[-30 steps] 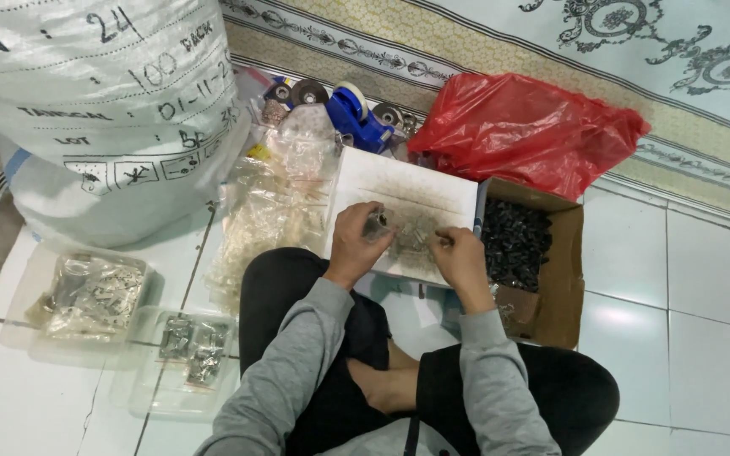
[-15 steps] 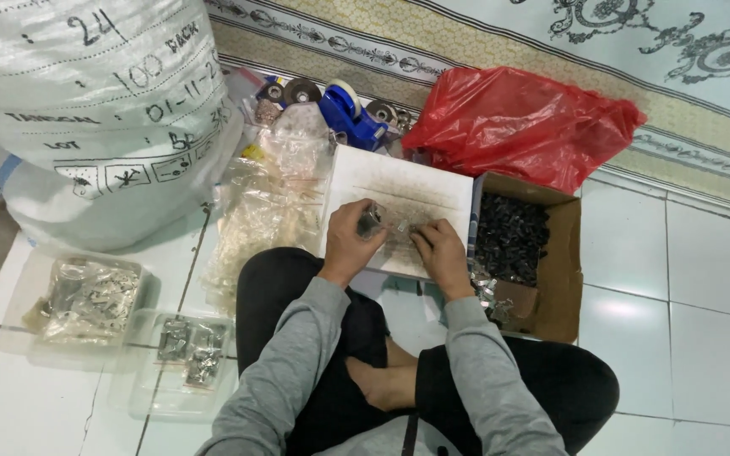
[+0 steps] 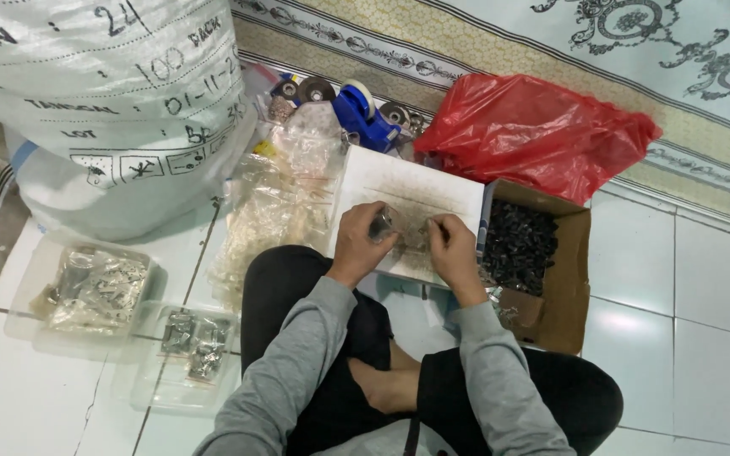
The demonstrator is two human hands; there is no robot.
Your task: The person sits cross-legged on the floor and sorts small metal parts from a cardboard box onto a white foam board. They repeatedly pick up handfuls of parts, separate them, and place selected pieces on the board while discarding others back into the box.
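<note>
I sit cross-legged on a tiled floor with a white board (image 3: 399, 181) resting in front of my knees. My left hand (image 3: 362, 239) pinches a small grey metal part (image 3: 380, 225) over the board. Close beside it, my right hand (image 3: 452, 247) holds the edge of a small clear plastic bag (image 3: 416, 232) that lies on the board between both hands. An open cardboard box (image 3: 569, 279) full of small black parts (image 3: 517, 243) stands just right of my right hand.
A big white woven sack (image 3: 103, 101) fills the upper left. Clear bags (image 3: 272, 211) lie left of the board. Two clear trays (image 3: 86, 291) (image 3: 183, 350) hold metal parts. A blue tape dispenser (image 3: 363, 114) and a red plastic bag (image 3: 534, 131) lie behind the board.
My hands have shifted slightly over the board. The left hand's metal part now sits closer to the bag held by the right hand.
</note>
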